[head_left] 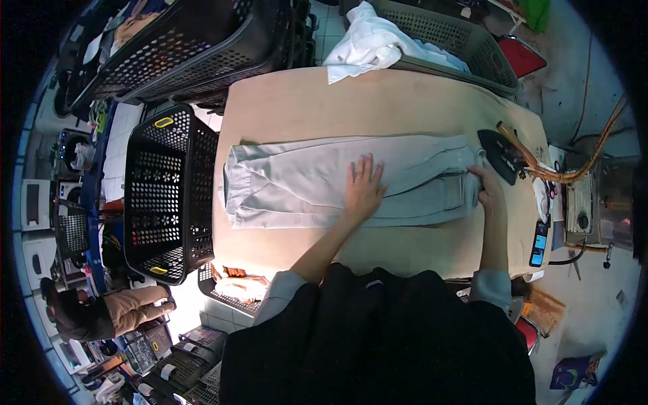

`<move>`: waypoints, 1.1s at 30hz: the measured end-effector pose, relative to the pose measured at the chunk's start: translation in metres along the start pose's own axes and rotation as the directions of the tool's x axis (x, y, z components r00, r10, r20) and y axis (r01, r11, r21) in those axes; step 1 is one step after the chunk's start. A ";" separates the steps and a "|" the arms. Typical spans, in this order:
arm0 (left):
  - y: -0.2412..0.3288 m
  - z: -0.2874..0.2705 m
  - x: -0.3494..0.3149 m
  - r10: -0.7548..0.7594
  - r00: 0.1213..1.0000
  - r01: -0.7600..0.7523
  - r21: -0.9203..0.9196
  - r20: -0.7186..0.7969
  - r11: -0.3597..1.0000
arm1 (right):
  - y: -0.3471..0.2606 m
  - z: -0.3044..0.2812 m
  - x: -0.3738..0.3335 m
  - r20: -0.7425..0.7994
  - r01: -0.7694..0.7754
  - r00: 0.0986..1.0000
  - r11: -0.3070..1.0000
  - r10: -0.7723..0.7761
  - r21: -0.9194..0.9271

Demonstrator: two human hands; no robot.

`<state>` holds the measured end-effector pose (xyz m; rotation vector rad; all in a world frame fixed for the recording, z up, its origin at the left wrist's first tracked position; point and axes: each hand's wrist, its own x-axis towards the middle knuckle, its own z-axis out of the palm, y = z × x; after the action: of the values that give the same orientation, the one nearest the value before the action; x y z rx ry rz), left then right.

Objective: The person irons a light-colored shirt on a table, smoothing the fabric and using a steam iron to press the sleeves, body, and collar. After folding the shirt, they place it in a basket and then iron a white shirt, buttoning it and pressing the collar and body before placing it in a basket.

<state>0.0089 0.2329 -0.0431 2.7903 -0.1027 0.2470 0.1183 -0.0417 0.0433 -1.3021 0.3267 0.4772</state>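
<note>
A: Hands, quick: left hand point(364, 185)?
B: It's lying palm down mid-garment point(297, 165), fingers spreading, pinching nothing visible.
A: Right hand point(491, 189)?
B: It's touching the garment's right end, fingers bending over the edge. Whether it's pinching cloth, can't tell.
A: Where's the garment sitting?
B: Pale grey, looking like trousers, stretching left to right across the beige table point(304, 253). Its left end is reaching the table's left edge, near the basket point(200, 202).
A: Step in hand?
B: Looks like they're flattening it by hand, my judgement.
A: Doing it well means what?
B: Anchoring the right end lightly while the left palm is working outward. The left end is showing wrinkles and slanting folds are running near the right, so those are needing most care. Aligning the long edges, not dragging the layers apart.
A: Any hazard?
B: The iron point(501, 155) is resting just beyond the right end, near the right hand. If it's hot, knuckles are wanting clearance; the hose point(574, 177) too.
</note>
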 end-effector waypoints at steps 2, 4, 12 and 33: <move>-0.008 0.002 -0.002 -0.040 0.999 0.042 -0.212 0.015 0.976 | -0.023 0.047 -0.022 0.064 0.145 0.988 0.987 -0.141 -0.064; -0.019 -0.010 0.008 -0.152 0.986 0.161 -0.538 0.062 0.828 | -0.039 0.111 -0.047 0.119 0.276 0.958 0.952 -0.261 -0.134; -0.069 -0.182 -0.015 -0.327 0.945 -0.230 -0.672 0.019 -0.704 | 0.007 0.305 -0.096 0.753 0.401 0.641 0.902 -0.152 -0.159; -0.128 -0.086 -0.063 -0.498 0.813 0.089 -0.910 0.300 -0.404 | 0.066 0.131 -0.036 -0.169 -0.005 0.929 0.447 -0.329 -0.895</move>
<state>-0.0542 0.3853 -0.0161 0.8003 0.4259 0.2031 0.0489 0.0924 0.0379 -2.4703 0.1999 0.2370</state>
